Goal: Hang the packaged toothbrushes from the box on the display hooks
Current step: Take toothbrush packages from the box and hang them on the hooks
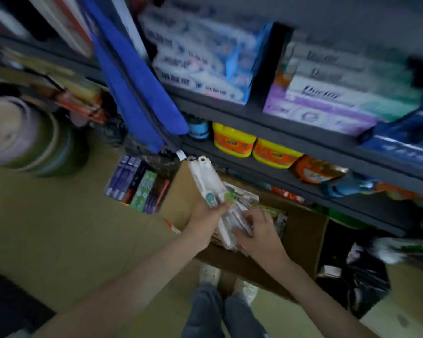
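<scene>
Dim, flat indoor light, no glare or hard shadows. Motion blur smears the shelves (303, 129) above the left hand (205, 217) and right hand (258, 231), worst toward the corners. Wide-angle distortion bends the edges. The toothbrush packs (205, 176) at the hands are sharpest.

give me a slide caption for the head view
Left hand grips packaged toothbrushes above the cardboard box; right hand touches their lower end

Dark grey shelves (291, 132) run along the right, stocked with tissue packs (200, 62), purple boxes (322, 111) and yellow tubs (232, 142). A blue cloth (137, 93) hangs at their left end. On the dull tan floor (59, 228) sit stacked basins (22, 135), toothpaste boxes (134, 184) and a black bag (352, 289). The light is dim.
</scene>
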A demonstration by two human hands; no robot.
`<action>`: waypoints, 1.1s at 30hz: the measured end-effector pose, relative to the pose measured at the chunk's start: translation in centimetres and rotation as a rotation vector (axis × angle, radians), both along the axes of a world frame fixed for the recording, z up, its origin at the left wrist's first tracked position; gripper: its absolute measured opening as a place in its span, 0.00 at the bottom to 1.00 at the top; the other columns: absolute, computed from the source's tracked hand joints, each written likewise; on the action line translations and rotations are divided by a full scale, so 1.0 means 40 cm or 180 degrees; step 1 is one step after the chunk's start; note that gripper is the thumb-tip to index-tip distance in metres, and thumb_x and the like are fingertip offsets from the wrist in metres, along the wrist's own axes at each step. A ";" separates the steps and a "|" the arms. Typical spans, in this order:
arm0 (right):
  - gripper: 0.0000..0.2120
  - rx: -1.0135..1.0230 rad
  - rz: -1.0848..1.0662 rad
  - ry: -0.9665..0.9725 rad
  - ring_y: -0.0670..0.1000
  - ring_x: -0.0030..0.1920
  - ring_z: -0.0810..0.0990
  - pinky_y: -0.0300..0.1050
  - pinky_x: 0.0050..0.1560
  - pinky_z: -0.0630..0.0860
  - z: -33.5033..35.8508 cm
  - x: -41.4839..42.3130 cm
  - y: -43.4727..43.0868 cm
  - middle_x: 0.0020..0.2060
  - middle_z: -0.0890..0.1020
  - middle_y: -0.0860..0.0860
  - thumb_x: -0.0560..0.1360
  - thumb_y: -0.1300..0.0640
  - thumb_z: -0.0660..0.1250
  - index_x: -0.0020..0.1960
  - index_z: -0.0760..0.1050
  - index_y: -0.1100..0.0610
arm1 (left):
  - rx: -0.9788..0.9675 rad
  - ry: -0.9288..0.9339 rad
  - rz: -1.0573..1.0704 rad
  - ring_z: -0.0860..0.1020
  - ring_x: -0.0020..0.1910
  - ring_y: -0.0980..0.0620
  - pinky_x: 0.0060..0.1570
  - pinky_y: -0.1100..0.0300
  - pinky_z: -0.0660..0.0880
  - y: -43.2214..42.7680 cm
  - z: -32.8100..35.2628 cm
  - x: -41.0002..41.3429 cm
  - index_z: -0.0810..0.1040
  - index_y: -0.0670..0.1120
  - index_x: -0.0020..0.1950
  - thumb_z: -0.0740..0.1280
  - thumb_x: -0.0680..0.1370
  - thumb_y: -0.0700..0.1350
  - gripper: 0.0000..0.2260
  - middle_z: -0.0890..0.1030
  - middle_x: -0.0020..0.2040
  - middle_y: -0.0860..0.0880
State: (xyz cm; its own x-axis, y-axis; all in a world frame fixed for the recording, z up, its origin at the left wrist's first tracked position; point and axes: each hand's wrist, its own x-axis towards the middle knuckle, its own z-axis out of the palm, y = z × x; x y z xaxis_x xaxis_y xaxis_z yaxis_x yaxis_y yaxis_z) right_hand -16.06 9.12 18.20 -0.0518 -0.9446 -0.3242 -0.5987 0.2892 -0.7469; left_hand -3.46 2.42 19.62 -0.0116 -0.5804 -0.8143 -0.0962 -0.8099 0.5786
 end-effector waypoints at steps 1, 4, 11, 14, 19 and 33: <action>0.13 -0.0095 0.0065 0.0026 0.52 0.50 0.69 0.33 0.45 0.61 0.061 -0.003 -0.003 0.48 0.71 0.53 0.71 0.63 0.71 0.53 0.72 0.63 | -0.0193 -0.0011 0.0006 0.80 0.54 0.44 0.61 0.45 0.75 0.002 0.069 -0.003 0.77 0.46 0.55 0.72 0.75 0.43 0.10 0.82 0.52 0.43; 0.19 -0.0505 0.0198 0.0072 0.58 0.53 0.71 0.42 0.49 0.65 0.208 -0.016 -0.016 0.50 0.72 0.57 0.68 0.62 0.73 0.55 0.71 0.65 | -0.1030 -0.0045 -0.0141 0.81 0.52 0.40 0.56 0.44 0.75 0.008 0.254 -0.005 0.77 0.43 0.49 0.75 0.68 0.42 0.14 0.81 0.48 0.37; 0.29 -0.0794 0.0553 -0.0703 0.45 0.59 0.73 0.38 0.55 0.70 0.553 -0.071 -0.086 0.60 0.73 0.45 0.75 0.53 0.70 0.70 0.61 0.51 | -0.2182 0.0452 -0.0899 0.81 0.48 0.49 0.51 0.55 0.78 -0.009 0.596 -0.023 0.76 0.44 0.55 0.67 0.76 0.32 0.11 0.81 0.51 0.41; 0.23 -0.1066 0.0603 -0.0835 0.41 0.57 0.75 0.37 0.57 0.71 0.683 -0.107 -0.091 0.60 0.74 0.43 0.76 0.51 0.68 0.68 0.63 0.46 | -0.2402 0.0618 -0.1052 0.82 0.47 0.50 0.46 0.56 0.80 -0.021 0.706 -0.046 0.76 0.43 0.58 0.65 0.78 0.33 0.11 0.82 0.51 0.42; 0.17 -0.1543 0.0227 -0.1108 0.45 0.60 0.77 0.49 0.65 0.72 0.870 -0.177 -0.096 0.59 0.79 0.46 0.77 0.48 0.66 0.65 0.71 0.50 | -0.2844 0.0877 -0.1345 0.79 0.53 0.43 0.58 0.45 0.76 -0.043 0.871 -0.105 0.78 0.42 0.57 0.64 0.79 0.34 0.09 0.80 0.55 0.38; 0.14 -0.2267 -0.0594 -0.1341 0.48 0.53 0.80 0.46 0.53 0.76 1.108 -0.193 -0.169 0.51 0.80 0.47 0.77 0.58 0.67 0.63 0.72 0.54 | -0.3096 0.1756 -0.1650 0.82 0.49 0.50 0.52 0.54 0.80 -0.169 1.121 -0.154 0.75 0.40 0.60 0.59 0.82 0.42 0.10 0.82 0.53 0.44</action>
